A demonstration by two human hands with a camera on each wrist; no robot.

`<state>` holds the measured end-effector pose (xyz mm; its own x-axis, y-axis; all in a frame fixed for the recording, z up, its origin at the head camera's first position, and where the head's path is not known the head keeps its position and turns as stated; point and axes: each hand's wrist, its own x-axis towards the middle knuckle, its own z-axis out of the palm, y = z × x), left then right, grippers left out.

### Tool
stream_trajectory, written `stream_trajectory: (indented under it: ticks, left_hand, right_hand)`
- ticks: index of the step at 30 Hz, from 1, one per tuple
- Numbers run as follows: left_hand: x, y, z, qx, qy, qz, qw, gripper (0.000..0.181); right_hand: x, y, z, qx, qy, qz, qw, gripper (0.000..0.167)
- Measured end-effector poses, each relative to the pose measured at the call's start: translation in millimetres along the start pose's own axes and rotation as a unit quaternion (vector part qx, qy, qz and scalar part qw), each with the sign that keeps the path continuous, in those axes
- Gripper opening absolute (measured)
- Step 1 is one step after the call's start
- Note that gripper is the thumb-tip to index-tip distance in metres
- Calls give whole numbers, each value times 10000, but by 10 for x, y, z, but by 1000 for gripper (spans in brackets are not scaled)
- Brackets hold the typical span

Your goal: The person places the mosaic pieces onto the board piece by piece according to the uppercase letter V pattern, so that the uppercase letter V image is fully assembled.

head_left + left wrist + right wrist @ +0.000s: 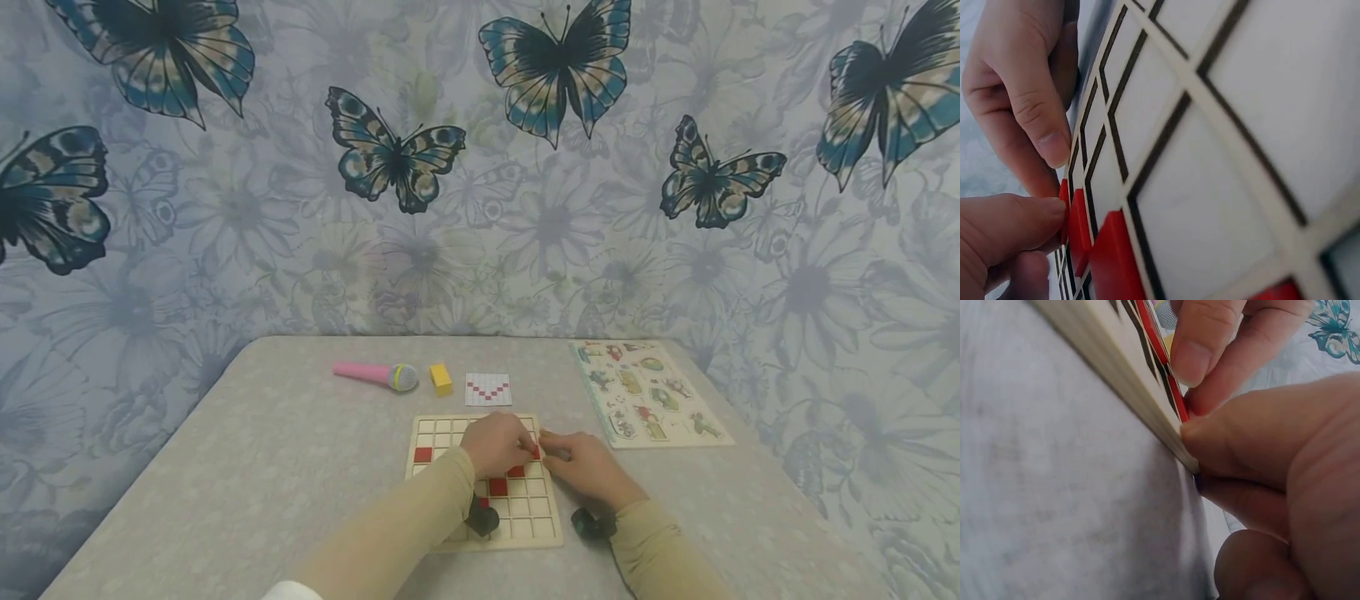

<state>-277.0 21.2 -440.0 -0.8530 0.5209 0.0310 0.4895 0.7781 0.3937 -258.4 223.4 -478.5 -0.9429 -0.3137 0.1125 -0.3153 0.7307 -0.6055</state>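
Note:
A square wooden grid board (525, 530) lies on the table with red square tiles (498, 487) in several cells. My left hand (497, 444) reaches over its upper right part, thumb and fingers at a red tile (1064, 187) near the right edge, seemingly pinching it; the fingertips partly hide it. My right hand (588, 468) grips the board's right edge between thumb and fingers, close to that tile. In the right wrist view, the right thumb (1235, 434) lies on the board's rim, just beneath the left fingers (1210, 356).
Beyond the board lies a small pattern card (488, 389) with red squares in a V. A yellow block (441, 379) and a pink toy microphone (375, 375) lie left of it. A picture board (652, 392) lies at the back right, before a butterfly-patterned wall.

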Motion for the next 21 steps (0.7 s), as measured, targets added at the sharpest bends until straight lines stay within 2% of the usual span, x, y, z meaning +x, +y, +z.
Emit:
stream_trajectory:
  ticks: [8, 13, 17, 21]
  left_hand:
    - [-53, -57, -18, -252, 59, 9, 9997, 17]
    - [-103, -107, -20, -479, 334, -52, 9983, 18]
    - [-207, -169, -95, -651, 805, -27, 9946, 22]
    - [-438, -243, -283, -626, 1454, 13, 9874, 20]
  right_hand:
    - [27, -37, 5, -153, -25, 83, 9998, 39]
    - [45, -37, 8, -44, -29, 93, 9999, 38]
    - [43, -27, 10, 9, -29, 136, 9999, 38]
    - [15, -52, 5, -48, 55, 256, 9996, 37]
